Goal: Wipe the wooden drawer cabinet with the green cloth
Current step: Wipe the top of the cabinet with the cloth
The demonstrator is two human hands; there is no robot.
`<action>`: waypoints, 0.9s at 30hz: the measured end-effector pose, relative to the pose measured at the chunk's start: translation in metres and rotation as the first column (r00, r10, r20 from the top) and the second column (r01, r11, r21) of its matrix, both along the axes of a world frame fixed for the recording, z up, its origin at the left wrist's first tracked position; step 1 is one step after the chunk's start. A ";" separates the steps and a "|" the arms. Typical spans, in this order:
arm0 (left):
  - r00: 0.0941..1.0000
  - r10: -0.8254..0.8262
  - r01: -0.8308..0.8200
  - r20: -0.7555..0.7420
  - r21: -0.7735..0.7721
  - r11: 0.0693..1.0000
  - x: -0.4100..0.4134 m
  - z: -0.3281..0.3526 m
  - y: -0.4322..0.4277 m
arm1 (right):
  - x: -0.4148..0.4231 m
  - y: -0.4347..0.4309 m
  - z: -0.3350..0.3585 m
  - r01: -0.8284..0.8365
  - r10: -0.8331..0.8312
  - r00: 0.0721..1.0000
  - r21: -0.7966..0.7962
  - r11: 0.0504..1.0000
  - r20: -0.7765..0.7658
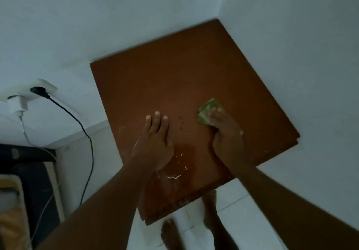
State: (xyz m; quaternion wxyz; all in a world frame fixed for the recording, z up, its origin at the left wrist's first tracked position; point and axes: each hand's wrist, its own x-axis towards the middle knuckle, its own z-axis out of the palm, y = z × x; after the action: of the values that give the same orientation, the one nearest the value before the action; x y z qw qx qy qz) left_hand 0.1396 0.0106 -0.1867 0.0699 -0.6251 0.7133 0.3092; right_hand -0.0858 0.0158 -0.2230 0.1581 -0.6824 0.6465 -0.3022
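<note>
At frame centre the left hand [155,142] lies flat, fingers straight; beside it the right hand [226,133] clutches the green cloth [208,106].

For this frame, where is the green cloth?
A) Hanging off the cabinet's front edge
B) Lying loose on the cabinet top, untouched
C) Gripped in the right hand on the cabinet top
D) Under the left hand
C: the right hand grips the green cloth against the cabinet top, while the left hand lies flat on the wood with no cloth.
</note>
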 end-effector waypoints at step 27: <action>0.969 0.059 -0.120 -0.241 -0.247 0.962 0.103 -0.020 0.150 | 0.114 0.200 0.004 -0.455 0.422 0.887 0.197 0.869 0.185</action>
State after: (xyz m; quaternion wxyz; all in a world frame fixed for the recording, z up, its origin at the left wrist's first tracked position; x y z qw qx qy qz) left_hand 0.2423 0.1611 -0.2063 -0.1103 -0.6203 0.7216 0.2869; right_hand 0.0284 0.2160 -0.2190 0.3460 -0.7656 0.4932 -0.2254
